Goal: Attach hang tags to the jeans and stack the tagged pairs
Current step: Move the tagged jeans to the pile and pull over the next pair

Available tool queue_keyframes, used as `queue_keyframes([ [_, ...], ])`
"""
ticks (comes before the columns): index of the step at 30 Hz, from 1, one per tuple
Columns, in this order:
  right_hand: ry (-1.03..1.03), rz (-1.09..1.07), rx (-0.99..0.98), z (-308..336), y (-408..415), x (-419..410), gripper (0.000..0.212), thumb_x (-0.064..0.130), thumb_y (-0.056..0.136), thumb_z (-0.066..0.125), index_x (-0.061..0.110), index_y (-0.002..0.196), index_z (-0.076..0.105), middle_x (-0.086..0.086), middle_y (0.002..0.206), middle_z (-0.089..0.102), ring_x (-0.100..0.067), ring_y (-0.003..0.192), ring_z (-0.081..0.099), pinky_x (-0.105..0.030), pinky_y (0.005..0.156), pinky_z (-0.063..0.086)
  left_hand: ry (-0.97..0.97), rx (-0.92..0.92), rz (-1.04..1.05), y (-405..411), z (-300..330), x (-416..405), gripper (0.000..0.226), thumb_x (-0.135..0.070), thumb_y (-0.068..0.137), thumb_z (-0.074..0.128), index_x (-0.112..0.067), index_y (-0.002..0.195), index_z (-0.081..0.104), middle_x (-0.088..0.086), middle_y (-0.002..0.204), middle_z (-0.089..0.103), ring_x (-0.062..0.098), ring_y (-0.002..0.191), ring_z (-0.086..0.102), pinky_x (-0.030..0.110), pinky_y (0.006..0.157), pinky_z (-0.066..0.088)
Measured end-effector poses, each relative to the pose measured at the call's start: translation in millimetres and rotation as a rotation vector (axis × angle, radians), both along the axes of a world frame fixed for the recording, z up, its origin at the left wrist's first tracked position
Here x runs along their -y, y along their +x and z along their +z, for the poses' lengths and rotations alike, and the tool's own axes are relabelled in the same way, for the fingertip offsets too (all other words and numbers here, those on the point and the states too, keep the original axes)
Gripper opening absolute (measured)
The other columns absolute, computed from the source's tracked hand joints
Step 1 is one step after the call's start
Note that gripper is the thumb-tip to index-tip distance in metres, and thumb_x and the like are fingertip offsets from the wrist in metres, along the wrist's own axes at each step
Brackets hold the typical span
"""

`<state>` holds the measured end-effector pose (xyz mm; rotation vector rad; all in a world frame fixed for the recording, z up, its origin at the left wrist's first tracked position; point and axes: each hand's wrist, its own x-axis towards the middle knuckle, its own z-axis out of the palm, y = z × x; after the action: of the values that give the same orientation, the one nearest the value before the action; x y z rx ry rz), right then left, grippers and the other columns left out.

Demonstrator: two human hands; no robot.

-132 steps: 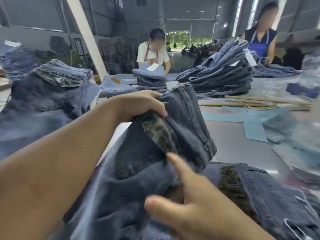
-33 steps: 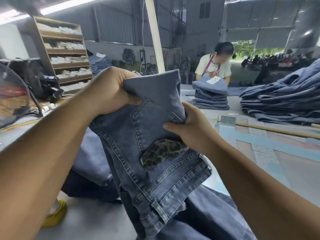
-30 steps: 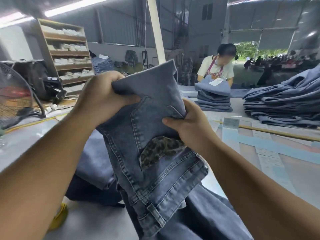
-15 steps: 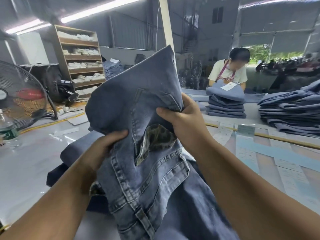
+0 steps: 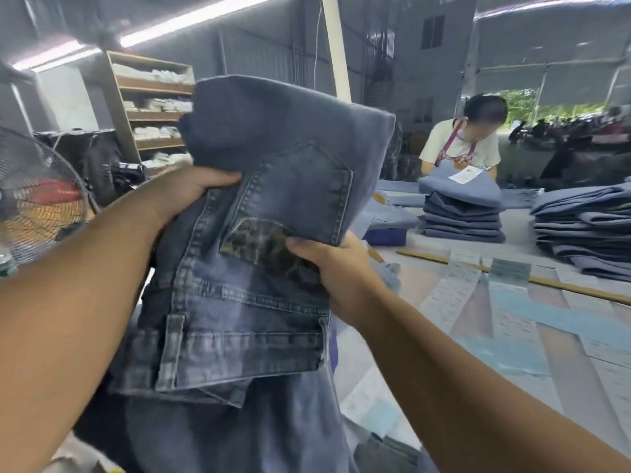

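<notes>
I hold a folded pair of blue jeans up in front of me, waistband down, back pocket facing me. A leopard-print patch shows on the pocket. My left hand grips the jeans' left edge, thumb on the front. My right hand grips the right edge just below the pocket, fingers curled behind the cloth. More denim lies below the held pair. No hang tag shows on the held pair.
A table with paper slips and a wooden stick lies to the right. Stacked jeans stand before another worker; a larger stack is far right. A fan and shelves are at left.
My left hand moved from the lower waistband side up to the jeans' left edge. The pair rose and turned squarer to me. My right hand kept its hold.
</notes>
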<state>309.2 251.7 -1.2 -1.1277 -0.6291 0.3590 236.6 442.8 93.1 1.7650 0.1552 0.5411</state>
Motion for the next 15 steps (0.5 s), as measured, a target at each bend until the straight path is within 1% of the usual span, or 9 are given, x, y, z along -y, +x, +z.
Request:
queue_keyframes([
  [1, 0.030, -0.086, -0.101, -1, 6, -13, 0.034, 0.013, 0.068, 0.076, 0.015, 0.102, 0.071, -0.004, 0.089, 0.076, -0.029, 0.087, 0.071, -0.049, 0.083, 0.057, 0.168, 0.007, 0.070, 15, 7, -6, 0.025, -0.012, 0.078, 0.077, -0.016, 0.102, 0.076, 0.000, 0.106, 0.075, 0.014, 0.088, 0.071, 0.028, 0.088, 0.049],
  [3, 0.054, -0.247, -0.200, -3, 20, -34, 0.027, 0.010, 0.068, 0.075, 0.014, 0.093, 0.068, -0.004, 0.078, 0.073, -0.027, 0.073, 0.068, -0.041, 0.068, 0.058, 0.569, -0.059, 0.287, 44, 14, -18, 0.045, -0.023, 0.079, 0.081, -0.015, 0.121, 0.067, -0.001, 0.117, 0.069, 0.015, 0.102, 0.064, 0.027, 0.093, 0.041],
  [5, -0.029, -0.436, -0.217, -7, 37, -50, 0.018, 0.007, 0.072, 0.071, 0.017, 0.082, 0.059, -0.001, 0.075, 0.068, -0.021, 0.066, 0.062, -0.033, 0.061, 0.053, 0.769, -0.207, 0.450, 59, 6, -21, 0.072, -0.044, 0.076, 0.082, -0.011, 0.135, 0.055, 0.006, 0.129, 0.063, 0.023, 0.116, 0.059, 0.032, 0.097, 0.042],
  [7, -0.164, -0.555, -0.260, -15, 50, -60, 0.018, 0.006, 0.075, 0.066, 0.015, 0.083, 0.052, -0.003, 0.083, 0.061, -0.022, 0.071, 0.057, -0.032, 0.068, 0.050, 0.789, -0.429, 0.467, 62, -15, -24, 0.088, -0.064, 0.072, 0.074, -0.011, 0.138, 0.050, 0.012, 0.136, 0.058, 0.031, 0.121, 0.057, 0.041, 0.103, 0.044],
  [9, -0.234, -0.569, -0.259, -18, 53, -67, 0.030, 0.006, 0.074, 0.064, 0.013, 0.102, 0.055, -0.008, 0.097, 0.064, -0.031, 0.086, 0.061, -0.040, 0.082, 0.054, 0.554, -0.648, 0.278, 50, -31, -26, 0.093, -0.077, 0.060, 0.071, -0.013, 0.127, 0.063, 0.011, 0.126, 0.066, 0.033, 0.113, 0.063, 0.046, 0.103, 0.047],
  [11, -0.221, -0.535, -0.215, -19, 49, -69, 0.035, 0.005, 0.073, 0.062, 0.016, 0.106, 0.056, -0.007, 0.097, 0.067, -0.032, 0.089, 0.063, -0.047, 0.085, 0.056, 0.179, -0.742, 0.028, 33, -37, -26, 0.069, -0.061, 0.061, 0.082, -0.013, 0.111, 0.074, 0.010, 0.111, 0.074, 0.031, 0.103, 0.070, 0.049, 0.100, 0.051],
  [12, -0.191, -0.525, -0.189, -18, 45, -69, 0.033, 0.005, 0.073, 0.063, 0.017, 0.104, 0.057, -0.005, 0.094, 0.068, -0.030, 0.088, 0.064, -0.047, 0.083, 0.057, 0.142, -0.717, -0.015, 27, -37, -26, 0.053, -0.047, 0.064, 0.084, -0.009, 0.102, 0.076, 0.011, 0.102, 0.076, 0.029, 0.094, 0.073, 0.046, 0.092, 0.056],
  [14, -0.107, -0.519, -0.151, -6, 43, -70, 0.035, 0.008, 0.070, 0.065, 0.015, 0.104, 0.062, -0.005, 0.093, 0.071, -0.028, 0.087, 0.067, -0.043, 0.078, 0.059, 0.317, -0.554, 0.174, 27, -26, -31, 0.026, -0.026, 0.073, 0.083, -0.007, 0.086, 0.073, 0.014, 0.083, 0.076, 0.027, 0.072, 0.073, 0.039, 0.066, 0.062],
  [15, -0.064, -0.532, -0.146, 4, 46, -73, 0.039, 0.011, 0.068, 0.065, 0.014, 0.107, 0.064, -0.006, 0.095, 0.072, -0.029, 0.088, 0.068, -0.042, 0.077, 0.059, 0.475, -0.440, 0.325, 32, -14, -34, 0.020, -0.024, 0.076, 0.083, -0.009, 0.082, 0.070, 0.013, 0.079, 0.073, 0.024, 0.066, 0.070, 0.035, 0.058, 0.058],
])
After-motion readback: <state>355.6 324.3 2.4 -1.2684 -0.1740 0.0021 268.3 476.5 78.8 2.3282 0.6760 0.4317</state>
